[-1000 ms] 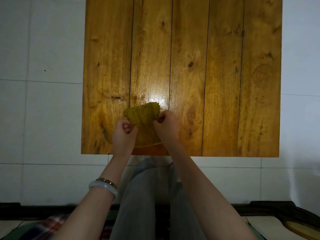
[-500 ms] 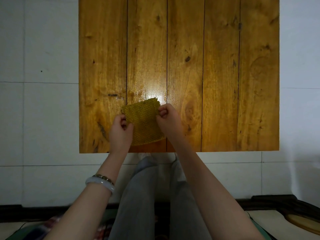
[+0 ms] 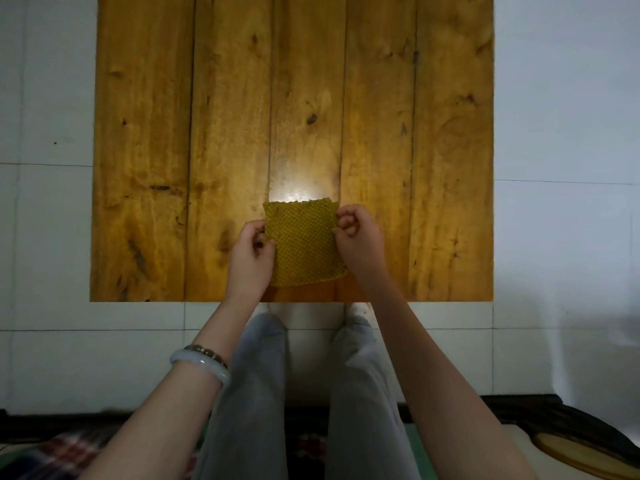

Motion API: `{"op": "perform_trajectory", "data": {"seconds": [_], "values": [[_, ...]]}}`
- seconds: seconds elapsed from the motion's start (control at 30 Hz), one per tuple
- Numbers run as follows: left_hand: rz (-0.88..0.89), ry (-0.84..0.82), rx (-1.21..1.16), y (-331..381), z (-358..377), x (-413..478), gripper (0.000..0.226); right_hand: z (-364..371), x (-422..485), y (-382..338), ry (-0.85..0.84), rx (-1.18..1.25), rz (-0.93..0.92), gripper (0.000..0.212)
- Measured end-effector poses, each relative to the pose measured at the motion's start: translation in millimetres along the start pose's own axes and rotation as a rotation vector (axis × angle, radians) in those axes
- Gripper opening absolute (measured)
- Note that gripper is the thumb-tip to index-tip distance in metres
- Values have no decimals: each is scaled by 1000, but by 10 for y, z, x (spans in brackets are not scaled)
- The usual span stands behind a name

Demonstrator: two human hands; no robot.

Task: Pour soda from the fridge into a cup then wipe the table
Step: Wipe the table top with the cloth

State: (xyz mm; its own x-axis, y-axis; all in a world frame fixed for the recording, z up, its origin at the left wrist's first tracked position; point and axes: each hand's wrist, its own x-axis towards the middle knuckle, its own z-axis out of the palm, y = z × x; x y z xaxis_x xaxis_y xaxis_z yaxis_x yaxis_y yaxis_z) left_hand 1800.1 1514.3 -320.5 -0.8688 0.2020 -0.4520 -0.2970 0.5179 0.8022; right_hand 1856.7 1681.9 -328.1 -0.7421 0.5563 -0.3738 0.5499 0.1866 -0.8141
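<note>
A mustard-yellow knitted cloth (image 3: pixel 303 242) is stretched flat over the near middle of the wooden plank table (image 3: pixel 159 168). My left hand (image 3: pixel 249 259) pinches the cloth's left edge and my right hand (image 3: pixel 358 239) pinches its right edge. The cloth's near corners are partly hidden by my hands. No cup, soda or fridge is in view.
White floor tiles (image 3: pixel 45 237) surround the table on the left, right and near side. My legs in grey trousers (image 3: pixel 256 393) reach under the near table edge. A dark seat edge (image 3: pixel 554 417) and a plaid fabric (image 3: pixel 65 452) lie at the bottom.
The cloth has been pulled from a crumpled, tilted shape into a flat square between my hands, which moved apart. The view shifted slightly.
</note>
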Motion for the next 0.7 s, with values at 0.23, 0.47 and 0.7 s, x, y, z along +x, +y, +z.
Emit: {"op": "perform_trajectory", "data": {"seconds": [0.23, 0.47, 0.7], "values": [[16, -72, 10, 258, 1025, -231, 24, -1010, 35, 539, 41, 19, 65, 25], [66, -142, 61, 404, 1785, -373, 24, -1674, 88, 992, 125, -7, 87, 30], [49, -157, 99, 499, 2190, -490, 24, -1986, 63, 1291, 164, 11, 107, 28]]}}
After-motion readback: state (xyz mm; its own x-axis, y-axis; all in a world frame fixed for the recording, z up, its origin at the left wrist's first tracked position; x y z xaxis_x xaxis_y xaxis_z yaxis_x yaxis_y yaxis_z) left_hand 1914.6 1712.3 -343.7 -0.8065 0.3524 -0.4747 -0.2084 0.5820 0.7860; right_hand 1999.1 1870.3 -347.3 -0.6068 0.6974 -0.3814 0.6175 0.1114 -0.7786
